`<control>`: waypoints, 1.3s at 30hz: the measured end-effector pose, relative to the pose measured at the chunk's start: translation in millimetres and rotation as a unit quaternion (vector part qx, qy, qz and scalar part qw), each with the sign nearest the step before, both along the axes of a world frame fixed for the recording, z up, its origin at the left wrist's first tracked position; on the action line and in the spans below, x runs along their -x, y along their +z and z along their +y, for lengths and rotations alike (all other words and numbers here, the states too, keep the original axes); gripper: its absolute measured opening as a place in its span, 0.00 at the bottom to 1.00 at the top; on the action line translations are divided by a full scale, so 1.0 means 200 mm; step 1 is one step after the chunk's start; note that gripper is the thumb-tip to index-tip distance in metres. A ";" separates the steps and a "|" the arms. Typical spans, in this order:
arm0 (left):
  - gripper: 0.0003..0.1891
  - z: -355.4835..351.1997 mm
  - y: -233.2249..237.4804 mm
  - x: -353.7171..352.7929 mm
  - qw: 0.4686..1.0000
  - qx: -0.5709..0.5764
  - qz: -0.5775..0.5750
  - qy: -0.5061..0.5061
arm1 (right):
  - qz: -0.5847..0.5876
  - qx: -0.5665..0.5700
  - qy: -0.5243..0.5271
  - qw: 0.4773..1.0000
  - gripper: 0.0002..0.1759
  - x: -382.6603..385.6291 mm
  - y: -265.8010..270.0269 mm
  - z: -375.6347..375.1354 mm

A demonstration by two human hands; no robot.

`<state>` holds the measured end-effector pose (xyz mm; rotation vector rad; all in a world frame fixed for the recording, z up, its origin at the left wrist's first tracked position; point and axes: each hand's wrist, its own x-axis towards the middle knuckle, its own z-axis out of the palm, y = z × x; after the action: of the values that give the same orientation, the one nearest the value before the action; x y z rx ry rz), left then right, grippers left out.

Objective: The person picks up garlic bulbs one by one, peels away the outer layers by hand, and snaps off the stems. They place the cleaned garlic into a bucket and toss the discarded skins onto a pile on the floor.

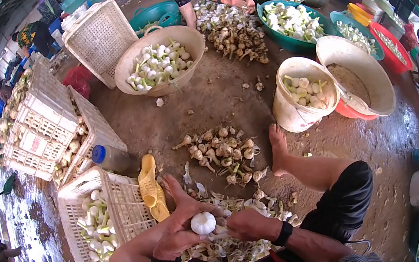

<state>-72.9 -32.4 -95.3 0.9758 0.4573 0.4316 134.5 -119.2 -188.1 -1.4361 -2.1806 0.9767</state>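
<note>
Garlic bulb (203, 223): our left hand (177, 235) is gripping it
White bucket (295, 113): holding pale bulbs (303, 84)
Right hand (248, 224): curling; whether grasping, we can't tell

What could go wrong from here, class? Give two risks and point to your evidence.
The white garlic bulb in the left hand might slip into the loose skins below. The bare right foot, close to the bucket, could perhaps knock it.

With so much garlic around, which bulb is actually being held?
The round white bulb in the person's left hand. Its being held sets it apart: the brownish bulbs ahead lie piled on the floor, and other white ones sit in containers.
</note>
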 end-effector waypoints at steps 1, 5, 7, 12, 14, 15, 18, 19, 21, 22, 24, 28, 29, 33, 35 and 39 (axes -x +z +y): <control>0.32 0.00 -0.01 0.00 1.000 -0.007 0.000 -0.001 | 0.022 0.030 0.041 0.998 0.15 -0.01 -0.02 -0.02; 0.31 -0.01 -0.01 0.00 1.000 0.016 0.005 0.011 | 0.125 0.129 0.062 0.982 0.15 0.00 0.10 0.03; 0.30 -0.01 -0.02 -0.01 0.998 -0.040 0.015 0.043 | 0.286 0.166 0.018 0.943 0.16 0.01 0.22 0.04; 0.29 -0.01 -0.04 -0.07 0.994 -0.033 0.055 0.084 | 0.461 0.247 -0.074 0.849 0.12 0.04 0.26 0.04; 0.33 -0.01 -0.12 -0.07 0.993 -0.020 0.057 0.099 | 0.485 0.258 -0.093 0.830 0.11 0.04 0.22 0.04; 0.33 -0.01 -0.11 -0.10 0.995 -0.022 0.049 0.089 | 0.501 0.267 -0.106 0.817 0.11 0.02 0.23 0.04; 0.35 -0.01 -0.12 -0.11 0.992 -0.010 0.036 0.117 | 0.518 0.284 -0.192 0.784 0.11 -0.09 0.29 0.05; 0.35 -0.01 -0.13 -0.10 0.993 -0.011 0.033 0.115 | 0.550 0.269 -0.213 0.761 0.11 -0.14 0.31 0.09; 0.31 0.00 -0.14 -0.07 0.990 0.029 0.032 0.138 | 0.425 0.063 -0.260 0.865 0.09 -0.38 0.26 0.16; 0.27 -0.01 -0.09 -0.09 0.990 0.024 0.022 0.138 | 0.251 -0.076 -0.260 0.929 0.09 -0.54 0.31 0.21; 0.26 -0.01 -0.08 -0.08 0.989 0.022 0.046 0.141 | 0.320 -0.107 -0.348 0.875 0.11 -0.72 0.51 0.33; 0.24 -0.02 -0.09 -0.07 0.987 0.000 0.082 0.141 | 0.466 -0.014 -0.480 0.744 0.13 -0.84 0.53 0.41; 0.24 -0.03 -0.10 -0.07 0.986 0.000 0.086 0.142 | 0.468 -0.005 -0.480 0.742 0.13 -0.83 0.42 0.41; 0.24 -0.01 -0.09 -0.07 0.986 -0.005 0.092 0.141 | 0.081 -0.008 -0.294 0.952 0.16 -0.83 -0.34 0.36; 0.22 -0.01 -0.07 -0.08 0.984 0.002 0.100 0.146 | 0.014 0.182 -0.368 0.912 0.15 -0.71 -0.49 0.30; 0.21 0.00 -0.08 -0.07 0.984 -0.001 0.117 0.132 | -0.114 0.120 -0.274 0.947 0.11 -0.53 -0.86 0.10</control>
<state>-58.5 -32.1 -111.2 0.9757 0.8053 0.5579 240.1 -98.8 -359.9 -2.2062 -1.6713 0.9178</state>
